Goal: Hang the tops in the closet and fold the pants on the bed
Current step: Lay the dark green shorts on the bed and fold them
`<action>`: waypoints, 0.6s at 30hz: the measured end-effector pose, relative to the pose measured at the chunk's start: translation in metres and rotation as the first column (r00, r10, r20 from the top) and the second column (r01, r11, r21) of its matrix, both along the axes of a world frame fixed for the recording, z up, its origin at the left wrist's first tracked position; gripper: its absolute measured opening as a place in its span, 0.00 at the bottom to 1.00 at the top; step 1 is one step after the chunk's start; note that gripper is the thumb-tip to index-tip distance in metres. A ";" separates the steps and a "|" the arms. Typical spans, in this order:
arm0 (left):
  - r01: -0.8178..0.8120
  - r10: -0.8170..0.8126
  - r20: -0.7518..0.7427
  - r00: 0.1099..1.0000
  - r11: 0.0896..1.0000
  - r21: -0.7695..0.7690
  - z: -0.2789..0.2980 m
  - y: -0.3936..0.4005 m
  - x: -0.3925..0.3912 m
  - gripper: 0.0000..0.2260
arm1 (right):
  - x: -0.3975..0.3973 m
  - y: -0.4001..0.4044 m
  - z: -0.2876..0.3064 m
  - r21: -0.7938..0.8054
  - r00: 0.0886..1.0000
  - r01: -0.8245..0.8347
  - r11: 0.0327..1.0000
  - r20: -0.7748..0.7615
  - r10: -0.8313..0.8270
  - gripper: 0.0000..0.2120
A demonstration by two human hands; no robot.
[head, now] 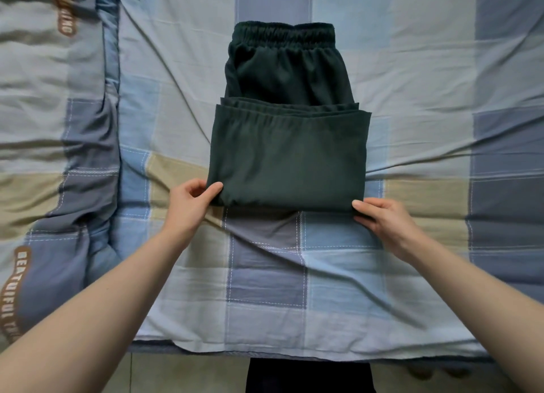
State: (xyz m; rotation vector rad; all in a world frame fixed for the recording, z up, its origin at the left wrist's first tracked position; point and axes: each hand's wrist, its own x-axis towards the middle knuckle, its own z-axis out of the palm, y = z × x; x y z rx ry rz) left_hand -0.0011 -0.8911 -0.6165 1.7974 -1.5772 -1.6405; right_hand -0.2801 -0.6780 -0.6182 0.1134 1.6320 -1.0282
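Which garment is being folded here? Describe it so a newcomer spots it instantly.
On the blue-and-beige checked bedsheet, at its middle, lie dark green pants with an elastic waistband. Both hands pinch their near folded edge, left hand, right hand. They are the only dark, unpatterned cloth there.

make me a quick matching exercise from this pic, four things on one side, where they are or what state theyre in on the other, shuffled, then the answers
Things:
1. left hand
2. right hand
3. elastic waistband
4. quilt with brown lettering

Places or states:
A. at the far end of the dark pants, away from the person
B. bunched along the left side of the bed sheet
C. pinching the near right corner of the folded pants
D. pinching the near left corner of the folded pants

Pairs: 1-D, 2-C, 3-A, 4-B
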 end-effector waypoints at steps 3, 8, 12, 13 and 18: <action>-0.057 0.054 0.056 0.997 0.998 0.040 -0.003 -0.002 0.001 0.12 | -0.005 -0.013 0.002 0.030 1.000 -0.017 0.999 0.001 0.017 0.02; -0.154 0.164 -0.028 0.986 0.964 0.215 0.003 0.003 0.002 0.17 | -0.002 -0.031 0.003 0.058 0.988 -0.147 0.987 -0.033 0.149 0.07; -0.231 0.223 0.063 0.973 0.959 0.167 0.004 0.015 0.004 0.17 | -0.001 -0.030 0.006 0.058 0.994 -0.082 0.995 -0.069 0.086 0.02; -0.270 0.264 0.059 0.963 0.949 0.163 0.004 0.018 0.004 0.15 | -0.002 -0.029 0.006 0.077 0.996 -0.056 0.995 -0.070 0.061 0.05; -0.302 0.305 0.006 0.952 0.937 0.176 0.015 0.040 0.006 0.12 | -0.003 -0.019 0.017 0.108 0.980 -0.139 0.984 -0.127 0.152 0.08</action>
